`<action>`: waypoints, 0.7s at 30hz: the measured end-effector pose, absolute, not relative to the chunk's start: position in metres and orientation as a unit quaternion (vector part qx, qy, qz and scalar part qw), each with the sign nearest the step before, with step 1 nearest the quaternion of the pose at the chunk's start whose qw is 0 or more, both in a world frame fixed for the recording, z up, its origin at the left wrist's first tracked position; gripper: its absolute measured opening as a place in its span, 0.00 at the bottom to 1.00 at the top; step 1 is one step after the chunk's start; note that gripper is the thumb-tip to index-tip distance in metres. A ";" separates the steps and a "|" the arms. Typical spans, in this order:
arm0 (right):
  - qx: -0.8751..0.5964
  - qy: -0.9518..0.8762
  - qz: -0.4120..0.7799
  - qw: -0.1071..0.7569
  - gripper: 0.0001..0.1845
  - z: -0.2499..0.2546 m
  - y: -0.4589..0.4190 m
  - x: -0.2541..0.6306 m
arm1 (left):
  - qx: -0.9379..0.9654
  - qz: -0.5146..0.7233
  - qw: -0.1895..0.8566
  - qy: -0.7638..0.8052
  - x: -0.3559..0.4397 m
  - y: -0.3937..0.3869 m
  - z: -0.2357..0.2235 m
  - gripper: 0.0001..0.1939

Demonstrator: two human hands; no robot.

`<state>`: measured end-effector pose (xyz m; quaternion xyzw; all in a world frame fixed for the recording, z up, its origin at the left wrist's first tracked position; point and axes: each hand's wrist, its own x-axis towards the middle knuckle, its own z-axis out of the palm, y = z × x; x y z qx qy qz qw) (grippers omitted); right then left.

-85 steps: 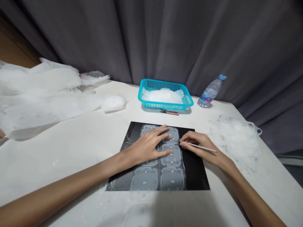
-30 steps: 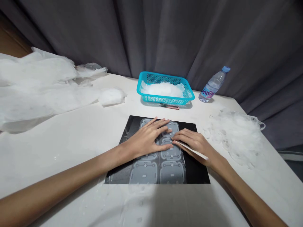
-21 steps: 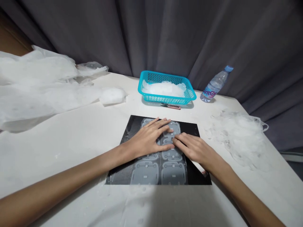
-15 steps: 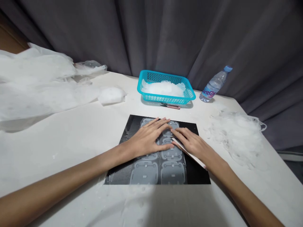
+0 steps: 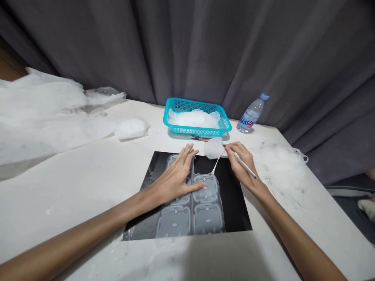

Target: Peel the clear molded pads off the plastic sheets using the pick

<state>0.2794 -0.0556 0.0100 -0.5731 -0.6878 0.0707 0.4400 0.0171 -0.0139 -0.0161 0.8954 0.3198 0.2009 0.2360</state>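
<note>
On a black mat (image 5: pixel 234 203) lies a sheet of translucent moulded pieces (image 5: pixel 208 220), rounded shapes with small holes and slots. My left hand (image 5: pixel 178 175) rests on the sheet with its fingers stretched out and thumb apart, pressing it down. Above the mat's far edge, my right hand (image 5: pixel 241 160) pinches one translucent piece (image 5: pixel 214 148) at its right side. A stretched strand (image 5: pixel 216 164) runs from that piece down to the sheet. Tucked in the same hand is a thin white pen-like tool (image 5: pixel 245 166), slanting towards the wrist; its tip is hidden.
Behind the mat stands a blue basket (image 5: pixel 199 130) holding translucent pieces, with a pink-handled tool (image 5: pixel 202 138) before it. A water bottle (image 5: pixel 252 115) is right of it. Loose scraps (image 5: pixel 284 168) lie right, and a large pile of translucent sheets (image 5: pixel 52 117) left.
My right hand has moved away from the sheet, up and to the right, lifting one piece from its upper right. My left hand stays on the sheet. The view has shifted slightly.
</note>
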 end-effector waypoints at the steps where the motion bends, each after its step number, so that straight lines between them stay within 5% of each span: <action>1: -0.566 -0.691 0.086 0.442 0.14 0.013 -0.063 0.274 | 0.886 0.240 0.223 0.330 0.017 -0.016 -0.011 0.44; 4: -0.532 -0.710 0.145 0.438 0.11 0.026 -0.086 0.255 | 0.836 0.296 0.268 0.378 0.018 -0.017 0.009 0.28; 7: -0.485 -0.743 0.207 0.412 0.14 0.036 -0.102 0.240 | 0.743 0.211 0.494 0.401 0.023 -0.011 0.026 0.35; 10: -0.461 -0.759 0.287 0.359 0.19 0.040 -0.106 0.240 | 0.649 0.149 0.650 0.366 0.026 -0.001 0.028 0.29; 17: -0.541 -0.716 0.139 0.419 0.26 0.022 -0.089 0.267 | 0.627 0.194 0.647 0.387 0.025 -0.002 0.016 0.21; 21: -0.524 -0.733 0.206 0.382 0.17 0.002 -0.085 0.261 | 0.618 0.215 0.662 0.366 0.029 -0.006 0.016 0.17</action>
